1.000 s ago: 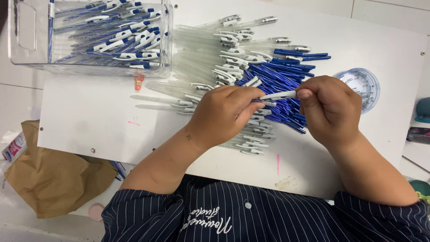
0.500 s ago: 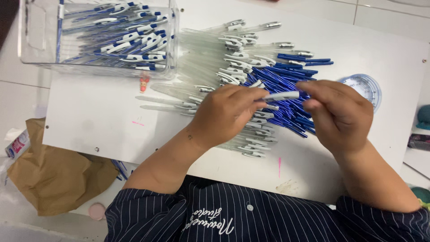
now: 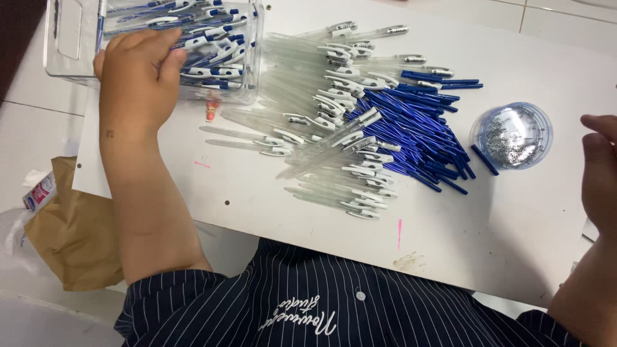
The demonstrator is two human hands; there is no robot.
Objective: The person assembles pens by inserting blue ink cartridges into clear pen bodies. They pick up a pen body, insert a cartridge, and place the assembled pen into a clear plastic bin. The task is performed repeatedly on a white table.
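Note:
My left hand (image 3: 132, 77) reaches into a clear plastic box (image 3: 64, 38) at the top left, its fingers curled over the assembled white and blue pens (image 3: 215, 32) lying inside. The fingertips are hidden, so a grip on a pen cannot be made out. My right hand (image 3: 601, 167) hovers at the right edge with loosely bent fingers and nothing in it, just right of a round clear tub of small metal parts (image 3: 512, 135). Between the hands lie a pile of clear pen barrels (image 3: 302, 90) and a heap of blue refills (image 3: 421, 128).
Everything rests on a white board (image 3: 257, 205) laid over a tiled surface. A crumpled brown paper bag (image 3: 71, 238) lies off its left edge. A tiny pink figure (image 3: 211, 108) stands by the box's front wall.
Both hands were together over the pile on one pen. The left hand has swung up and left to the box, and the right has pulled away to the right edge.

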